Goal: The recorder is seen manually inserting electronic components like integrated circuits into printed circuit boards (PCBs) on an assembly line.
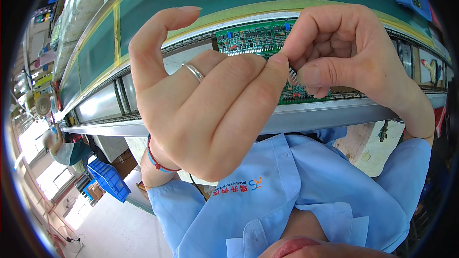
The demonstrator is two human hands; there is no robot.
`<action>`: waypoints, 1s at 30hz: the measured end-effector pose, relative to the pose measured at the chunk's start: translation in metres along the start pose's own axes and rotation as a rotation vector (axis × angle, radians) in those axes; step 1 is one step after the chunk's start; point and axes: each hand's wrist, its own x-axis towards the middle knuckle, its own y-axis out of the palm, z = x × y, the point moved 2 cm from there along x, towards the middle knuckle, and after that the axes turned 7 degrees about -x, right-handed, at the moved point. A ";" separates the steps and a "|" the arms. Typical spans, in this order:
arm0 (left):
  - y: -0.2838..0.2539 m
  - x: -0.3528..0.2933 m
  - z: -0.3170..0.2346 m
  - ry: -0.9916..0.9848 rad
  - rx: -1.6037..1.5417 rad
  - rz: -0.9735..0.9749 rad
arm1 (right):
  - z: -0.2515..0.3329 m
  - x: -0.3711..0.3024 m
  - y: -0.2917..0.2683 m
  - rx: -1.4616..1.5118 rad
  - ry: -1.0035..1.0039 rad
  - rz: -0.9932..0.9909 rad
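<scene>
Both hands meet near the picture's centre, over a green circuit board [253,38] that lies on a metal conveyor rail [334,110] running from 9 to 3 o'clock. The left hand [205,110], with a ring [193,70] on one finger and a red-and-blue wristband [155,160], has its fingers stretched toward 2 o'clock, the thumb lifted free; its fingertips touch a small dark part [292,75] with a row of thin metal pins. The right hand [349,52], at 2 o'clock, is curled and pinches that same part between thumb and forefinger, so the part sits just in front of the board's near edge, held above it rather than seated, as far as can be told.

The part looks very light and stiff in its body, but its pins seem thin and easy to bend; I judge it best gripped by the plastic body's ends, not the pins. The board looks rigid yet delicate, safest held by its edges.

A blue bin [109,179] stands at 8 o'clock below the rail.
</scene>
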 end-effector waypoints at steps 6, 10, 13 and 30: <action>0.000 0.001 -0.005 -0.061 0.029 -0.012 | 0.004 0.000 0.002 -0.020 0.009 -0.014; 0.001 0.001 -0.004 -0.036 0.009 -0.023 | 0.002 0.000 0.000 -0.004 0.023 -0.008; -0.002 0.002 -0.004 -0.038 0.004 -0.002 | -0.002 0.000 -0.002 0.015 0.012 -0.004; 0.002 -0.009 0.003 -0.133 -0.186 -0.098 | -0.006 0.004 0.001 0.135 -0.028 0.025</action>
